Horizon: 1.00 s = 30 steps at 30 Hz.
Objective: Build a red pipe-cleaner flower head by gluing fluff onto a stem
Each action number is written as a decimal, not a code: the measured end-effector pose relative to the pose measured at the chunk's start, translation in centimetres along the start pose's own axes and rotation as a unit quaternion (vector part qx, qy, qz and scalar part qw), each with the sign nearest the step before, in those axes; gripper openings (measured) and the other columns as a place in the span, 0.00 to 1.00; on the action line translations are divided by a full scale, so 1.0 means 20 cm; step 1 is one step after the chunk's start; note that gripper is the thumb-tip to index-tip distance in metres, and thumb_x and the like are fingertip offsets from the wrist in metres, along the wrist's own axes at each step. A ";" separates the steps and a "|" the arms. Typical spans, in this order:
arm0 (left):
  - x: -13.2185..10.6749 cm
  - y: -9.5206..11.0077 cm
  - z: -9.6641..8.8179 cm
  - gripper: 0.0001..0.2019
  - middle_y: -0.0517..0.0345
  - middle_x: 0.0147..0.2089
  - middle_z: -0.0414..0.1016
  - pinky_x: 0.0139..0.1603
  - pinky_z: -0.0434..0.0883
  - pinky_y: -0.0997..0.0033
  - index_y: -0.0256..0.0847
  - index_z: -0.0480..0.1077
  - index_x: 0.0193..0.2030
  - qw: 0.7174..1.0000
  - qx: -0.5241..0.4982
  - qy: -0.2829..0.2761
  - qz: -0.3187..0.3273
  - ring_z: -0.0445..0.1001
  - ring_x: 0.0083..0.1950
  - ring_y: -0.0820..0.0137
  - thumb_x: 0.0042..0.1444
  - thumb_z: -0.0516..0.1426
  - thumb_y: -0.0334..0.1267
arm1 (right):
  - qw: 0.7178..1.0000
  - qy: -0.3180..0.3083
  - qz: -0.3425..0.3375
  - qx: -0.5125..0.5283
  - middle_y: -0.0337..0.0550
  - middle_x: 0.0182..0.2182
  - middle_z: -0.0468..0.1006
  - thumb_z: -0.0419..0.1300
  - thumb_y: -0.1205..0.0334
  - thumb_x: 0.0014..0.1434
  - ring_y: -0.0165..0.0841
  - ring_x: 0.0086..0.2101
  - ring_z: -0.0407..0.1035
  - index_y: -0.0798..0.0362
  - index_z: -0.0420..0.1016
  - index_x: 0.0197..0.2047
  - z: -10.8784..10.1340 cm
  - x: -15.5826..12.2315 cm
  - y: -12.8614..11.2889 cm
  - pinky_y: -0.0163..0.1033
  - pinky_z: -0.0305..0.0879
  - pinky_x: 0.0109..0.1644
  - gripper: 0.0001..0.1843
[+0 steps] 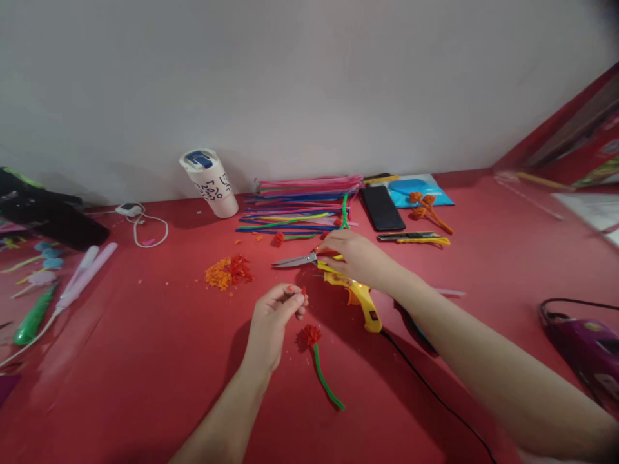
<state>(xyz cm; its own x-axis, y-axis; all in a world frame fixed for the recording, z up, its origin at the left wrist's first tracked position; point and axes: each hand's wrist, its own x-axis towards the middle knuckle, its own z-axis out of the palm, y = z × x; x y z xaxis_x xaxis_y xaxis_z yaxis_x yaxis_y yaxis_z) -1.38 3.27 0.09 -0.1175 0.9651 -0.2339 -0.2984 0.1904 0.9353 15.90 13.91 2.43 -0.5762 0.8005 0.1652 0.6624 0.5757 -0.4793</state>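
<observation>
My left hand [275,322] is closed in a pinch on a small red piece [304,292], perhaps a bit of pipe cleaner. Farther right, my right hand [351,258] has its fingers on the yellow handles of a pair of scissors [297,261], whose blades point left. Just below that hand lies a yellow glue gun [366,303] with a black cord. On the table nearest me is a flower with a fuzzy red head [311,334] and a green pipe-cleaner stem [325,380]. Orange snippets [218,274] and red snippets [240,269] form a pile to the left.
Bundled coloured pipe cleaners [300,206] lie along the wall beside a white tumbler [210,183]. At the right are a black phone [383,208], a utility knife [406,236], an orange flower sprig [430,209] and a purple device [585,354]. A pink-white corded tool [84,277] lies left.
</observation>
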 end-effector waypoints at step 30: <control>0.02 0.07 -0.04 0.05 0.54 0.45 0.71 0.50 0.64 0.66 0.42 0.72 0.28 0.932 0.331 0.004 0.149 0.69 0.48 0.63 0.41 0.62 0.32 | 0.932 -0.028 0.172 0.317 0.38 0.24 0.71 0.54 0.67 0.55 0.28 0.23 0.67 0.54 0.70 0.28 0.11 -0.45 -0.28 0.34 0.63 0.29 0.06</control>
<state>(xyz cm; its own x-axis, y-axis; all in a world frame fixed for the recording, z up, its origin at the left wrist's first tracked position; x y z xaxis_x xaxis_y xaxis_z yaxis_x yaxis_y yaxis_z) -2.59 3.71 1.18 -0.1088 0.9921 0.0623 0.3982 -0.0139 0.9172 16.37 3.18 1.76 -0.4179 0.8991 -0.1301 0.4066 0.0571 -0.9118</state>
